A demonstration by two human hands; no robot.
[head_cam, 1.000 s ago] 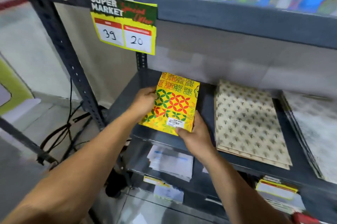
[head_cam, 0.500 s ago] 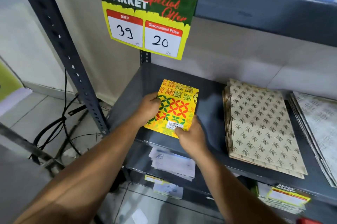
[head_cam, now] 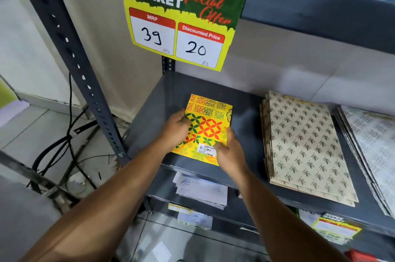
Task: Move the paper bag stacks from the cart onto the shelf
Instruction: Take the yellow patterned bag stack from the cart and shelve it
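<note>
Two hands hold a yellow paper bag stack [head_cam: 208, 125] with red and green flower prints, lying flat on the left part of the grey shelf [head_cam: 245, 116], its near edge at the shelf's front lip. The left hand [head_cam: 175, 128] grips the stack's left edge, fingers curled onto its top. The right hand [head_cam: 229, 151] grips the near right corner, thumb pressed on top beside a white price label [head_cam: 207, 149]. Both forearms reach forward and up from the bottom of the view. Near the stack's right lies a brown patterned bag pile [head_cam: 303, 146], then a pale pile [head_cam: 372, 148]. A yellow-green price sign [head_cam: 181, 18] hangs above.
</note>
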